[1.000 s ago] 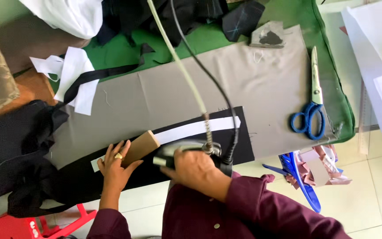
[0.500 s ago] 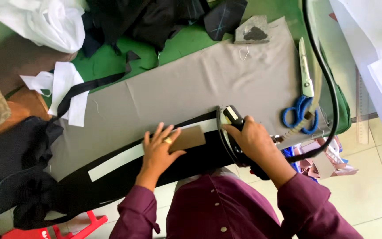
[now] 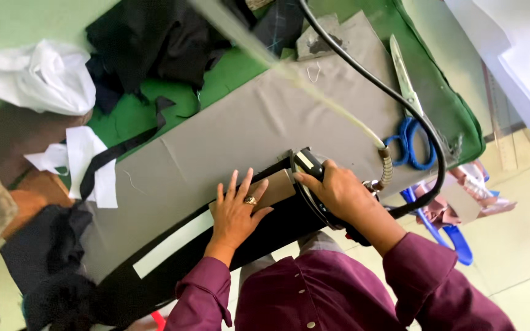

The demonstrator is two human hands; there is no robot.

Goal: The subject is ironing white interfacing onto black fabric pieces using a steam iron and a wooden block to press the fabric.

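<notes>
1. I am looking down at an ironing table (image 3: 455, 116) padded in green and laid over with a grey cloth (image 3: 246, 129).
2. My right hand (image 3: 338, 193) is wrapping its fingers round the handle of a black iron (image 3: 308, 178), gripping it tight at the near edge of the grey cloth.
3. A thick black cable (image 3: 412, 116) and a pale hose (image 3: 314, 92) are running from the iron's back end up across the table toward its far edge.
4. My left hand (image 3: 237, 211) is lying flat with its fingers spread, pressing on a brown card piece (image 3: 275, 189) just beside the iron's tip; a ring is showing on one finger.
5. The card is sitting on a long black fabric strip (image 3: 173, 270) that is running along the near edge, with a white strip (image 3: 170, 245) lying on top of it to the left of my hand.
6. Blue-handled scissors (image 3: 409, 116) are lying near the right end of the table, well apart from the iron.
7. Black garments (image 3: 154, 43) are heaped at the far edge, a white bundle (image 3: 44, 73) is sitting toward the far left corner, and white scraps (image 3: 87, 165) are resting by the left end of the grey cloth.
</notes>
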